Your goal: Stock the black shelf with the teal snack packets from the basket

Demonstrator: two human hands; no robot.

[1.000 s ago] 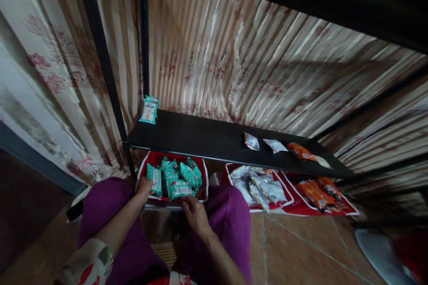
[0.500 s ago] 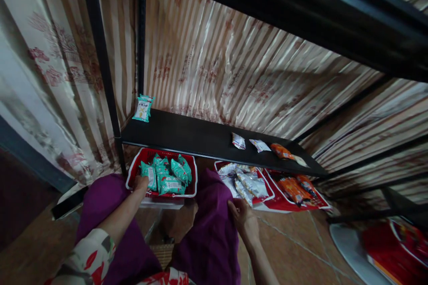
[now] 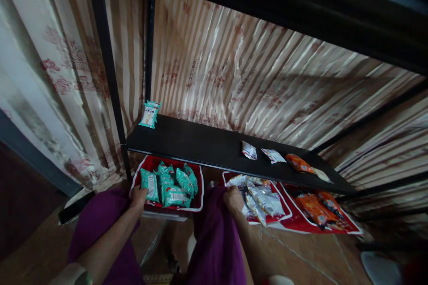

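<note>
My left hand point(image 3: 138, 197) grips the front left rim of a red basket point(image 3: 199, 192) that holds several teal snack packets point(image 3: 170, 183). My right hand point(image 3: 233, 199) rests at the near left edge of a second red tray point(image 3: 286, 205) filled with white snack packets point(image 3: 264, 196); its fingers curl down onto that edge or a packet, and I cannot make out which. Both trays sit on the floor under a black shelf point(image 3: 200, 142). My knees in purple trousers point(image 3: 217, 240) are below the hands.
On the shelf lie a teal packet point(image 3: 149, 114) at the far left, two white packets point(image 3: 249, 150), and an orange one point(image 3: 300, 163). A third red tray with orange packets point(image 3: 317, 205) sits at the right. Striped curtain hangs behind; black uprights point(image 3: 107, 67) frame the rack.
My right hand left the teal basket's front edge, swung right past my knee and now sits at the white-packet tray. The left hand stayed on the basket rim.
</note>
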